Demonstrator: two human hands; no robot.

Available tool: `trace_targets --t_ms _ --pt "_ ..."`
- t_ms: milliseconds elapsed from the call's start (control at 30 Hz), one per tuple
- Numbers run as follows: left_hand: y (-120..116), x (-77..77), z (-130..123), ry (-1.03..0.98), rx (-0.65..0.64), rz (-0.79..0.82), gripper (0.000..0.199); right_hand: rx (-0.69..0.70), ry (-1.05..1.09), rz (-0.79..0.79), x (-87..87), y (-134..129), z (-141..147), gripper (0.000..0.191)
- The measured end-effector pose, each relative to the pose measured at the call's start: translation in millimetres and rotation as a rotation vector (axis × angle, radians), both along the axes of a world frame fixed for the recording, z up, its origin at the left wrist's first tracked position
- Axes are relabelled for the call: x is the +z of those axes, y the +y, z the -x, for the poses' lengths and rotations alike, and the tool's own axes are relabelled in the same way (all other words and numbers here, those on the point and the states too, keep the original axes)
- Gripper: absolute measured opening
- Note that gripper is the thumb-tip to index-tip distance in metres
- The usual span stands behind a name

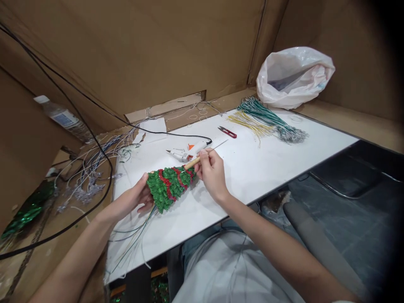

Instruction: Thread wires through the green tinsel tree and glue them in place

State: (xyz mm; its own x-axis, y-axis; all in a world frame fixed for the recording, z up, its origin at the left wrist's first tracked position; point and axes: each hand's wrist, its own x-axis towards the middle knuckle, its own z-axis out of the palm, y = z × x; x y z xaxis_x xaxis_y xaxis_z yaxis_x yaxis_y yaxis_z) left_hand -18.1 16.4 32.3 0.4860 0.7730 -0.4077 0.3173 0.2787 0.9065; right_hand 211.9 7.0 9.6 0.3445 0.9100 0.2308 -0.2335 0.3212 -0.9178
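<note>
A small Christmas tree (172,191), green with red garland bands, lies tilted over the white board. My left hand (143,195) is closed around its wide base, where several thin wires (139,231) trail out onto the board. Between the fingers of my right hand (211,170) is a wooden-handled tool (192,163), its near end against the tree's upper side. A thin rod or wire (221,144) sticks out beyond that hand; I cannot tell whether it belongs to the tool. Just behind the tree lies a white soldering iron (181,155) with a pointed tip and black cord.
Red thread snips (227,132) lie on the white board (268,168). Bundles of green wires (265,115) and yellow wires (249,122) are at the back right, near a white plastic bag (295,80). Leftward are tangled wires (91,172), a bottle (65,118) and a looping black cable (109,160).
</note>
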Motion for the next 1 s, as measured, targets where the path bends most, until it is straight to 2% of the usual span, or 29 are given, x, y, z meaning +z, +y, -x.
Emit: trace_targets --t_ms 100,233,267,367,400,500,567,667,700,833,867,1000 --pt "0.2 0.4 -0.4 0.03 -0.005 -0.004 0.061 -0.141 0.076 -0.035 0.1 -0.3 0.2 0.026" --pt "0.1 0.3 -0.4 0.019 -0.006 0.0 0.061 0.065 -0.02 0.022 0.7 -3.0 4.2 0.028" --pt "0.1 0.4 -0.3 0.014 -0.009 -0.001 0.061 0.059 -0.016 0.013 1.2 -3.7 4.8 0.027" --pt "0.5 1.0 0.5 0.015 -0.024 -0.001 0.06 -0.11 0.072 -0.02 2.5 -4.2 4.1 0.024" --pt "0.8 1.2 0.9 0.018 -0.029 -0.001 0.06 -0.112 0.078 -0.001 2.7 -3.8 3.5 0.024" --pt "1.5 1.0 2.7 0.041 -0.038 0.001 0.06 0.06 0.015 0.083 2.6 -2.1 2.5 0.024" --pt "1.9 0.0 3.7 0.045 -0.038 0.005 0.059 0.1 0.028 0.092 2.4 -1.5 2.2 0.024" --pt "2.2 -1.4 4.1 0.033 -0.008 0.014 0.059 -0.056 0.148 0.065 1.8 -1.8 2.1 0.023" --pt "2.2 -1.5 3.9 0.029 0.0 0.017 0.059 -0.066 0.167 0.07 1.5 -2.2 2.4 0.023" --pt "2.0 -1.1 3.5 0.027 -0.021 0.024 0.059 0.142 0.109 0.113 0.9 -3.5 3.4 0.023" --pt "1.9 -1.2 3.8 0.024 -0.018 0.025 0.059 0.144 0.117 0.111 1.2 -3.7 2.8 0.023" --pt "2.2 -2.4 6.0 0.012 0.02 0.023 0.057 -0.033 0.245 0.09 2.7 -4.0 -2.0 0.023"
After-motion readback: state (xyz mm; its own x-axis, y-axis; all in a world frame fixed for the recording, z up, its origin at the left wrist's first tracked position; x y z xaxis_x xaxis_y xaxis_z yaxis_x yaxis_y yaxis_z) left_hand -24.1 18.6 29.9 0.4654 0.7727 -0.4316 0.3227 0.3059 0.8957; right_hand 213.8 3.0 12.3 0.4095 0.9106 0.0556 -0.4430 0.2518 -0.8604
